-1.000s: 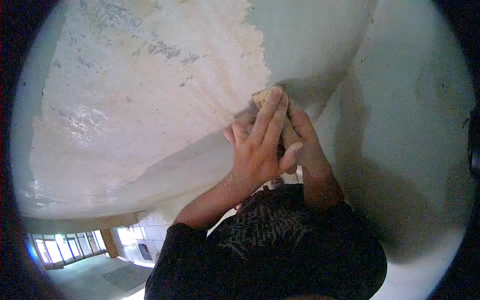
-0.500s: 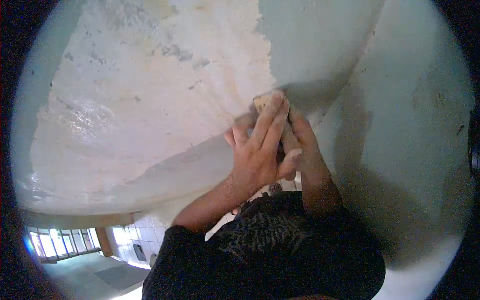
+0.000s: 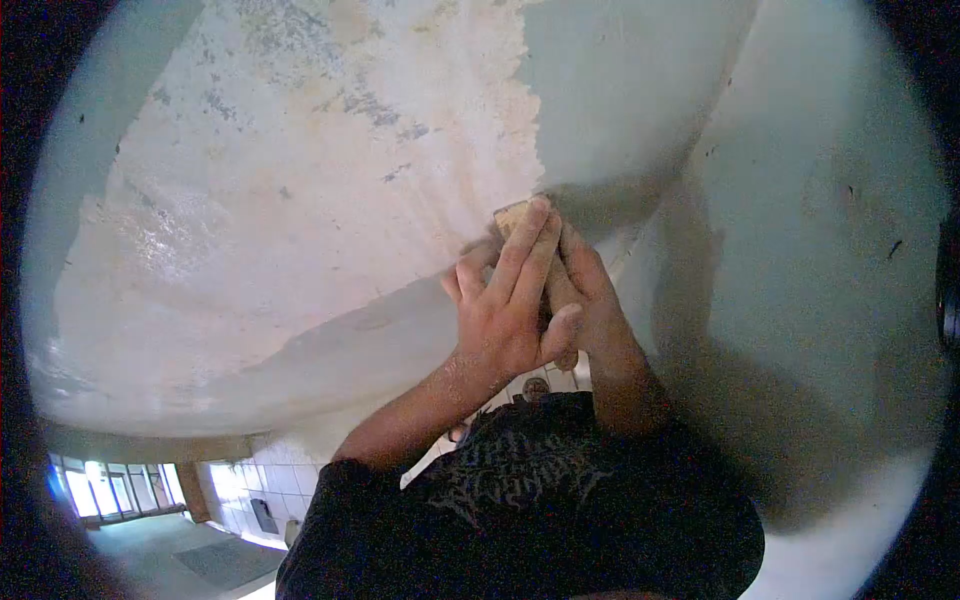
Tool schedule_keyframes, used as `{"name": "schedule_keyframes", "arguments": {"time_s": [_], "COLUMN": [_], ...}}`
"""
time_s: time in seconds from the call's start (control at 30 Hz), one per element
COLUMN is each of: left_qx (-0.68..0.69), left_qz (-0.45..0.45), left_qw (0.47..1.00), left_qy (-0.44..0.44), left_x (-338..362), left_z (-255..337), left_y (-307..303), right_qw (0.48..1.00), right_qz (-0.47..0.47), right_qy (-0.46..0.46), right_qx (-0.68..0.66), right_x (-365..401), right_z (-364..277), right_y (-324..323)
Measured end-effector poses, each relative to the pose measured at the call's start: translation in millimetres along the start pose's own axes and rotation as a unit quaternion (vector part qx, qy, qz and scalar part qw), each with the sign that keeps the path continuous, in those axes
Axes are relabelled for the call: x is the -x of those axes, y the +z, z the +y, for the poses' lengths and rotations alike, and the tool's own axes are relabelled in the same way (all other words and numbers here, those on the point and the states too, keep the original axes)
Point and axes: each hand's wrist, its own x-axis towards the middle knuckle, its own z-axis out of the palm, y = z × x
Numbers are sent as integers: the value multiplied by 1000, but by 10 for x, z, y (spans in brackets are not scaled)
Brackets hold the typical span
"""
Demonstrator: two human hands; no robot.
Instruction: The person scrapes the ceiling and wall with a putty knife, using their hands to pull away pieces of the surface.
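A flat-edged, dust-covered tan tool (image 3: 511,214) is pressed against the painted wall surface (image 3: 330,200), beside the ragged border between a pale patch and grey-green paint. My left hand (image 3: 505,305) lies over the tool, two fingers stretched along its top and the others bent at the side. Beneath and to the right, my right hand (image 3: 590,285) is wrapped round the tool's lower part. Both hands are dusty. Most of the tool is hidden under my fingers, so its exact kind cannot be made out.
Another grey-green wall (image 3: 810,250) meets this one at a corner on the right, with shadows across it. At the lower left are a barred window (image 3: 125,490), white tiles (image 3: 285,470) and a grey floor (image 3: 150,550). My black shirt (image 3: 520,500) fills the bottom.
Both hands and the tool appear slightly farther left and lower in view. The camera has shifted a little too. The grip looks the same.
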Motion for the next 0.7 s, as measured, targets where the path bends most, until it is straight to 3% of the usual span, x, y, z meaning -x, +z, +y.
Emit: {"name": "schedule_keyframes", "arguments": {"time_s": [0.07,0.13,0.27,0.33,0.37,0.43,0.47,0.53,0.57,0.63,0.7], "left_qx": [4,13,22,3,-18,-12,-2,19,35,17,-2], "left_qz": [-10,-6,12,0,-7,6,12,10,18,18,17], "left_qw": [1000,1000,1000,1000,1000,1000,1000,1000,999,1000,1000], "left_qy": [-13,-13,3,-7,-7,-5,-10,-16,-12,-5,1], "left_x": [-25,24,-43,16,19,15,21,1,-43,47,-17], "left_z": [51,26,-13,20,22,-7,0,47,51,41,33], "left_y": [-49,3,8,-7,-7,30,43,-8,-20,29,20], "right_qw": [999,990,990,996,996,993,992,990,990,986,994], "right_qz": [-7,22,31,-19,-21,7,7,11,10,48,20], "right_qy": [2,107,78,45,41,10,10,135,136,31,-19], "right_qx": [47,93,112,-72,-72,121,122,39,40,159,107], "right_x": [60,64,36,39,47,29,8,48,84,124,49], "right_z": [-73,-129,-82,-93,-80,-48,-78,-157,-104,61,71], "right_y": [20,42,35,52,54,33,10,10,3,-9,-40]}}
